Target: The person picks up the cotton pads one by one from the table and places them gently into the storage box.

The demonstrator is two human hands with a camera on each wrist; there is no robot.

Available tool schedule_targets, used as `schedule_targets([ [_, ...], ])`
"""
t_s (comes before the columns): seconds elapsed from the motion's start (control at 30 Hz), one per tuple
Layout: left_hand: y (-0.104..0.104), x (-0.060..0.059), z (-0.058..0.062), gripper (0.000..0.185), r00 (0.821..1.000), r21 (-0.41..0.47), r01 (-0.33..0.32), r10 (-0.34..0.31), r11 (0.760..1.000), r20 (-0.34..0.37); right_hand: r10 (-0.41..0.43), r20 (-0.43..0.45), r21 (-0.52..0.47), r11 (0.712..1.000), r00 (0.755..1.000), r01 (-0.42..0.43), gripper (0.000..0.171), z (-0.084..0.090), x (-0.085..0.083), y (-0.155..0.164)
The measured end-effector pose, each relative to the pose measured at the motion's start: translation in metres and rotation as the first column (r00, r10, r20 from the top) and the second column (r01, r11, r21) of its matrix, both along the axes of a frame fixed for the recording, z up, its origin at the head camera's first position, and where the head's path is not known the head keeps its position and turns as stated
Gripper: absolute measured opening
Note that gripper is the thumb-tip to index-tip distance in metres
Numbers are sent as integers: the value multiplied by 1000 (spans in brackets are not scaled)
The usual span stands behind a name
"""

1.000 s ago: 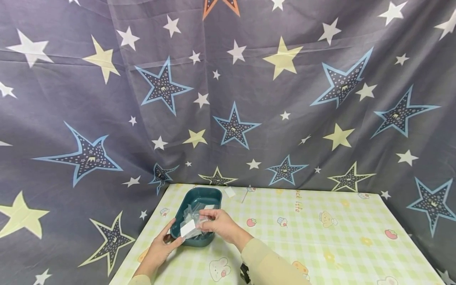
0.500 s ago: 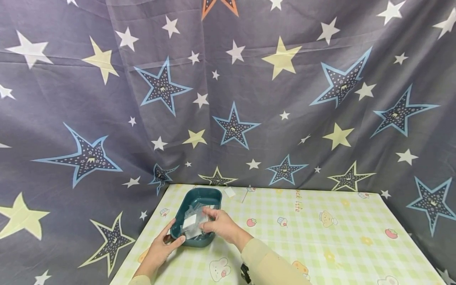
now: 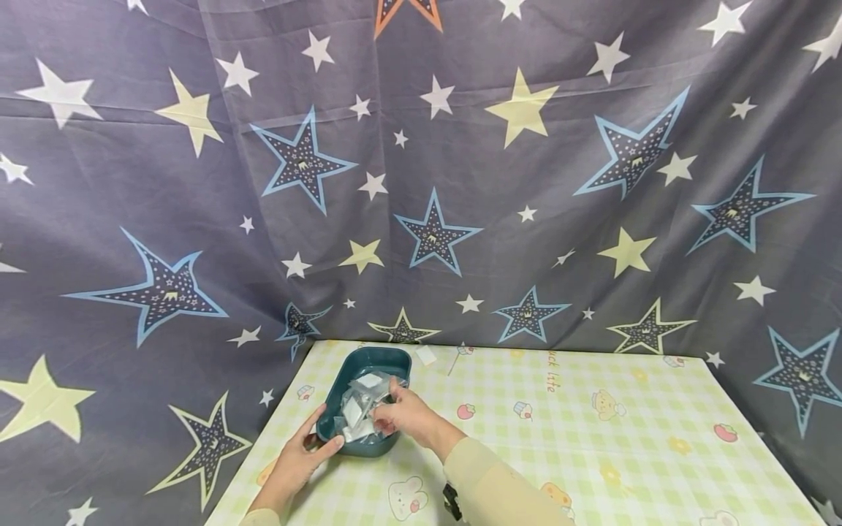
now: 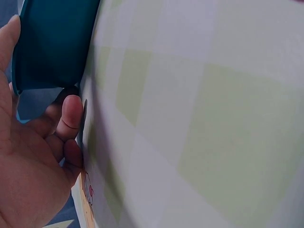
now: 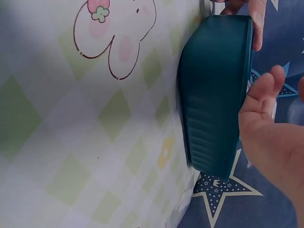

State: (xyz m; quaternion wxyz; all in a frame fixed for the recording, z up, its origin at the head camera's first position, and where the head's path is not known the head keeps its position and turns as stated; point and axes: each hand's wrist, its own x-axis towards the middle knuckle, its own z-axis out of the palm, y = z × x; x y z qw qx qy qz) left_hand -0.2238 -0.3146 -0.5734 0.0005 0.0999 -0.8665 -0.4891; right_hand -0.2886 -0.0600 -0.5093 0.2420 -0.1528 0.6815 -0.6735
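Note:
A dark teal plastic bin (image 3: 375,356) stands on the table at its far left, with several clear plastic packets (image 3: 355,410) bearing white labels heaped inside. My left hand (image 3: 294,459) holds the bin's near left corner, thumb on the rim and fingers round the outside. In the left wrist view, curled fingers (image 4: 71,114) lie low beside the bin wall. My right hand (image 3: 417,422) reaches over the right rim, its fingertips among the packets. The right wrist view shows its fingers above the rim; the thumb is hidden there, and I cannot tell whether it pinches a packet.
A small white card-like piece (image 3: 426,355) lies on the table behind the bin's far right corner. The tablecloth (image 3: 526,453) is green checked with cartoon prints. A dark star-patterned curtain (image 3: 460,183) hangs behind the table. A small black object (image 3: 452,501) shows beside the right sleeve.
A white-labelled packet that my right hand held up over the bin has gone down among the others. The right fingers have dipped lower; my left hand keeps its hold.

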Motion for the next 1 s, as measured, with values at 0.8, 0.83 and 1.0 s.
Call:
schedule_targets([
  [0.8, 3, 2, 2, 91, 1000, -4, -10, 10, 1000, 2, 85, -47, 30, 996, 995, -84, 55, 2, -15, 26],
  [0.83, 3, 2, 2, 91, 1000, 0, -12, 12, 1000, 3, 56, -66, 39, 998, 996, -53, 52, 1, -19, 30],
  [1.0, 2, 2, 1, 91, 1000, -2, -8, 8, 1000, -11, -56, -284, 216, 969, 957, 121, 41, -4, -36, 55],
])
